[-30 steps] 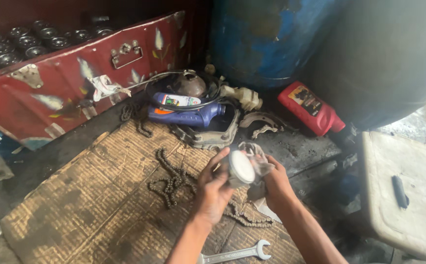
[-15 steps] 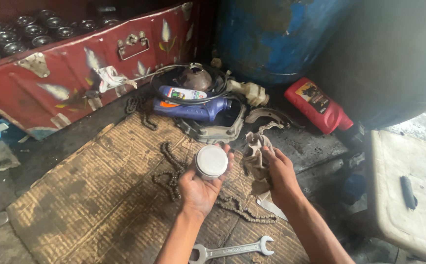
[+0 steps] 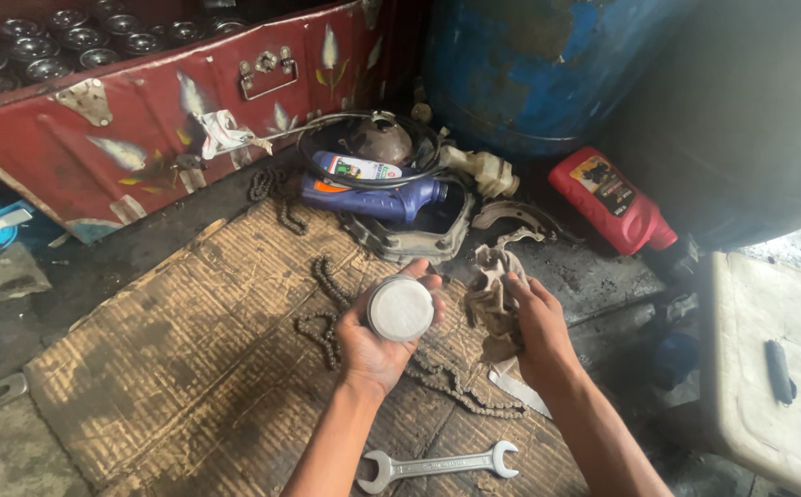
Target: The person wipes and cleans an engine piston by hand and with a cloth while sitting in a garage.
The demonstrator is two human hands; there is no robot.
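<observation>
We hold a round grey metal part, likely a piston (image 3: 401,308), in our left hand (image 3: 377,340), fingers curled around its side so the flat top faces us, above the middle of the cardboard sheet (image 3: 189,350). Our right hand (image 3: 534,327) is bunched closed on a dirty rag (image 3: 492,294) just beside it, not touching the part. To wipe well, we judge it best to keep the left grip firm on the wall and turn the part against the rag, so grime does not spread back.

A chain (image 3: 327,313) snakes across the cardboard and a spanner (image 3: 437,465) lies at its near edge. Beyond the far edge sit a blue bottle (image 3: 373,198), a red bottle (image 3: 616,202), a red metal box (image 3: 161,138) and a blue drum (image 3: 529,64); the floor looks oily.
</observation>
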